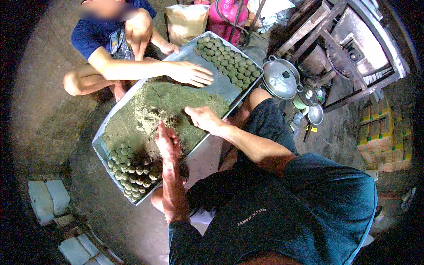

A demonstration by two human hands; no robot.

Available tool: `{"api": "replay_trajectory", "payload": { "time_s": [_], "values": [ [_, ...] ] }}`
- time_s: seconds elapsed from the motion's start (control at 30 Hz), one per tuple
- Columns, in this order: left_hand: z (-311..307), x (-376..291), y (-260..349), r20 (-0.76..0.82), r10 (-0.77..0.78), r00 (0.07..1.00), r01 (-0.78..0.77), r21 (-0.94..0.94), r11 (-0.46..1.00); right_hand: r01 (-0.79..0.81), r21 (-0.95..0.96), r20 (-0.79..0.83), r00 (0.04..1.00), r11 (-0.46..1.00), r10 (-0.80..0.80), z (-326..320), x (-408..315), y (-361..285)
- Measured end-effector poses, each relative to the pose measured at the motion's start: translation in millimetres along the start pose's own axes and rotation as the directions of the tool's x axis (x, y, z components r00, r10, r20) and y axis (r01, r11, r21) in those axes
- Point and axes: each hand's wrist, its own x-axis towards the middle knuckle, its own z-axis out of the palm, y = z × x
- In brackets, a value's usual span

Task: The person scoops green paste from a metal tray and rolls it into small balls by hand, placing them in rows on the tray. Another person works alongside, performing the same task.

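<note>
A large metal tray (pixel 99 143) lies on the floor, holding a flat layer of greenish dough-like paste (pixel 185 96). My left hand (pixel 167 140), fingers curled and thumb raised, is at a pale crumbly patch (pixel 149 119) of it. My right hand (pixel 203 118) hovers over or touches the layer, fingers bent; whether either hand holds paste is hidden. Rows of small greenish balls (pixel 228 61) fill the tray's upper right end. Paler balls (pixel 129 169) are grouped at the lower left end, below my left hand.
Across the tray squats another person, one hand (pixel 193 73) flat over the tray, the other (pixel 169 48) at its rim. Right of the tray stand a lidded metal pot (pixel 280 78), a small saucepan (pixel 315 114) and a burner frame (pixel 359 63). A pink gas cylinder (pixel 228 18) stands behind.
</note>
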Motion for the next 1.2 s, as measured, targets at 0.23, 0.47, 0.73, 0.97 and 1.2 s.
{"api": "replay_trajectory", "payload": {
  "time_s": [0.23,0.47,0.73,0.97,1.2],
  "values": [
    [23,-21,-10,0.231,-0.053,0.971,0.053,0.006,0.999,0.391,-0.665,0.182,0.911,0.636,-0.371,17,-33,2],
    [39,-44,-3,0.45,-0.138,0.882,0.116,0.078,0.99,0.041,-0.284,0.043,0.999,0.958,-0.03,-58,-16,0],
    [6,-34,19,0.365,-0.056,0.93,0.03,0.074,0.997,0.069,-0.876,-0.183,0.868,0.478,-0.462,-224,107,-52],
    [-5,-25,22,0.31,0.131,0.942,-0.142,0.013,0.99,-0.148,-0.983,-0.17,0.953,0.104,-0.253,-242,154,-61],
    [-19,-20,41,0.075,0.261,0.962,-0.265,0.045,0.963,0.283,-0.844,0.308,0.951,0.455,-0.02,-146,53,-28]
  ]
}}
